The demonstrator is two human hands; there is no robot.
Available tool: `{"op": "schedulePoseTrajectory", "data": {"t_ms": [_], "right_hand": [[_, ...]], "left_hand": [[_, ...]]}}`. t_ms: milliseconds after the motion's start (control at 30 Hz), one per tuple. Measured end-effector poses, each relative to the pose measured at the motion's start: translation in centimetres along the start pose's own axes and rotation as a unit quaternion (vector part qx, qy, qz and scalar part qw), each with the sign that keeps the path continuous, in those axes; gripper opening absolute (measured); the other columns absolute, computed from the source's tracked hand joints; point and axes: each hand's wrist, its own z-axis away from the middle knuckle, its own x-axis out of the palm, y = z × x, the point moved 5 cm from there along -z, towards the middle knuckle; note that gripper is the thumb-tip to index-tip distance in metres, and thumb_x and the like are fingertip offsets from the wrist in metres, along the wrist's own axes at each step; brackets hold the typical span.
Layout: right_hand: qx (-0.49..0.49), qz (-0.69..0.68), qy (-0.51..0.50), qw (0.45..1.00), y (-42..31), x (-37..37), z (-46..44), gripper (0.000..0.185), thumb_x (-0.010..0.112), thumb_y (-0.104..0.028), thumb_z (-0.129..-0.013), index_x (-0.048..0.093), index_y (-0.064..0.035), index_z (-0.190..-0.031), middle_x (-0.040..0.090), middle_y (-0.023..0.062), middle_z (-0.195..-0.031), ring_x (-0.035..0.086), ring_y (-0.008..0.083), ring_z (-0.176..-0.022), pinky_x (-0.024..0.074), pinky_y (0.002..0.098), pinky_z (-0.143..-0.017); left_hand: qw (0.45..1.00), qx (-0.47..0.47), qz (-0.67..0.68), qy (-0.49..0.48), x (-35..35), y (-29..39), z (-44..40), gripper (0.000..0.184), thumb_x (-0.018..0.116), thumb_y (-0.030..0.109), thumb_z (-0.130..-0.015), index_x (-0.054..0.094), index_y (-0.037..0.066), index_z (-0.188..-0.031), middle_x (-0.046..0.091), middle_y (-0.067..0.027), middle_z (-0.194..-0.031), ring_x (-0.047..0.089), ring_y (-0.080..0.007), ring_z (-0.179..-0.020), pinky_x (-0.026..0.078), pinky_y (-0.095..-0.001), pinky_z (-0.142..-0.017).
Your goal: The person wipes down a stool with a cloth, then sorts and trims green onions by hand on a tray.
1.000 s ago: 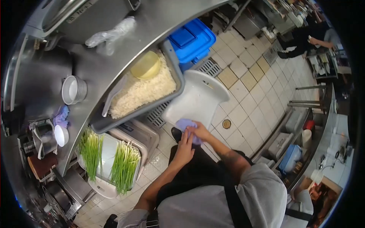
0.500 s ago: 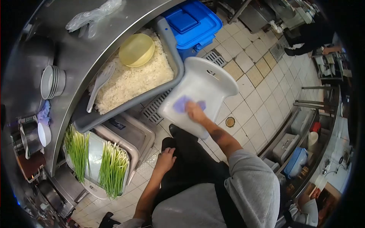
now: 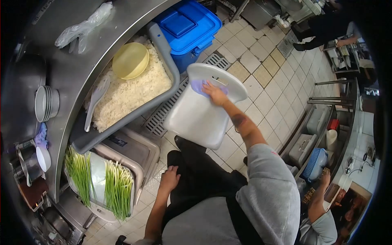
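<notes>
Beside the chair (image 3: pixel 198 116), a tub (image 3: pixel 164 51) holds rice (image 3: pixel 134 90), it seems

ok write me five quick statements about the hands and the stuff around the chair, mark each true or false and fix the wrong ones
1. The right hand presses a purple cloth against the white chair. True.
2. The left hand is on the cloth too. False: the left hand rests on the dark trousers.
3. A yellow bowl sits on the rice. True.
4. The blue bin has no lid on it. False: a blue lid covers the blue bin.
5. The green stalks lie in two separate bunches. True.
</notes>
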Motion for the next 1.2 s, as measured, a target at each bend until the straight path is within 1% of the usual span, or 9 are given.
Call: {"op": "schedulePoseTrajectory", "data": {"t_ms": [100,200,267,433,533,700,900,1033,1200], "right_hand": [[0.109,-0.040,0.102,0.988,-1.5,4.1,7.8,0.051,0.045,0.012,-0.058,0.059,-0.0061,-0.103,0.055,0.0144,-0.117,0.047,0.0371,-0.113,0.0386,0.0446,-0.092],[0.124,-0.217,0.003,0.968,-9.3,6.0,16.1,0.035,0.044,0.009,-0.054,0.059,-0.0043,-0.083,0.060,0.0145,-0.091,0.055,0.0334,-0.093,0.0420,0.0414,-0.084],[0.131,-0.259,-0.119,0.950,-12.6,6.4,20.4,0.038,0.046,0.005,-0.056,0.061,-0.0035,-0.090,0.061,0.0154,-0.090,0.057,0.0314,-0.090,0.0440,0.0386,-0.082],[0.309,-0.204,0.030,0.928,-4.0,1.6,10.7,0.039,0.049,0.001,-0.072,0.058,-0.0033,-0.110,0.064,0.0118,-0.089,0.061,0.0173,-0.075,0.0482,0.0301,-0.068],[0.103,0.009,0.135,0.986,0.8,-0.2,2.0,0.041,0.050,0.006,-0.068,0.058,-0.0036,-0.107,0.059,0.0169,-0.100,0.053,0.0319,-0.097,0.0427,0.0378,-0.086],[0.256,0.024,0.139,0.956,-4.6,2.3,12.3,0.041,0.051,0.006,-0.064,0.058,-0.0038,-0.103,0.054,0.0196,-0.108,0.046,0.0376,-0.104,0.0373,0.0427,-0.092],[0.149,-0.212,-0.167,0.952,-9.6,6.8,20.3,0.036,0.052,0.000,-0.058,0.058,-0.0017,-0.093,0.057,0.0193,-0.101,0.053,0.0364,-0.097,0.0412,0.0414,-0.088],[0.207,-0.120,0.105,0.965,-2.6,1.8,2.7,0.035,0.057,-0.005,-0.068,0.058,0.0005,-0.102,0.058,0.0194,-0.105,0.054,0.0342,-0.100,0.0413,0.0379,-0.091],[0.124,-0.118,0.165,0.971,-6.7,9.7,-1.1,0.027,0.041,0.003,-0.074,0.060,-0.0006,-0.093,0.058,0.0204,-0.100,0.052,0.0367,-0.098,0.0407,0.0421,-0.089]], "left_hand": [[1.000,-0.005,0.022,0.015,-0.3,-0.1,0.1,0.040,0.060,0.018,-0.080,0.051,0.004,-0.116,0.052,-0.0149,-0.114,0.055,-0.0344,-0.097,0.045,-0.0420,-0.085],[1.000,-0.008,0.016,0.010,-0.6,0.3,0.4,0.041,0.060,0.017,-0.080,0.051,0.004,-0.117,0.051,-0.0154,-0.115,0.055,-0.0346,-0.099,0.045,-0.0419,-0.086],[1.000,0.005,-0.010,0.024,-0.2,0.3,1.0,0.041,0.060,0.017,-0.080,0.051,0.004,-0.117,0.050,-0.0157,-0.115,0.054,-0.0345,-0.100,0.045,-0.0416,-0.086],[0.999,-0.001,0.026,0.021,-0.2,0.1,1.2,0.040,0.060,0.016,-0.080,0.051,0.003,-0.116,0.050,-0.0155,-0.115,0.053,-0.0341,-0.101,0.045,-0.0405,-0.086],[1.000,-0.008,0.022,0.018,-0.2,0.2,1.1,0.039,0.059,0.015,-0.080,0.051,0.003,-0.116,0.050,-0.0154,-0.115,0.053,-0.0342,-0.102,0.044,-0.0405,-0.087],[0.996,-0.038,0.077,0.033,-0.5,-0.5,2.0,0.039,0.058,0.014,-0.080,0.050,0.002,-0.117,0.046,-0.0162,-0.122,0.050,-0.0350,-0.106,0.042,-0.0407,-0.090],[0.994,-0.031,0.083,0.067,0.4,-0.7,4.4,0.041,0.057,0.014,-0.082,0.047,0.003,-0.120,0.043,-0.0173,-0.126,0.049,-0.0367,-0.108,0.041,-0.0410,-0.092],[0.992,-0.037,0.096,0.067,0.4,-1.0,3.6,0.041,0.058,0.014,-0.081,0.047,0.003,-0.119,0.045,-0.0176,-0.121,0.050,-0.0370,-0.104,0.043,-0.0421,-0.089],[0.989,-0.059,0.091,0.098,0.6,-0.9,3.1,0.041,0.060,0.013,-0.079,0.048,0.003,-0.117,0.045,-0.0178,-0.117,0.052,-0.0369,-0.100,0.044,-0.0431,-0.085]]}}
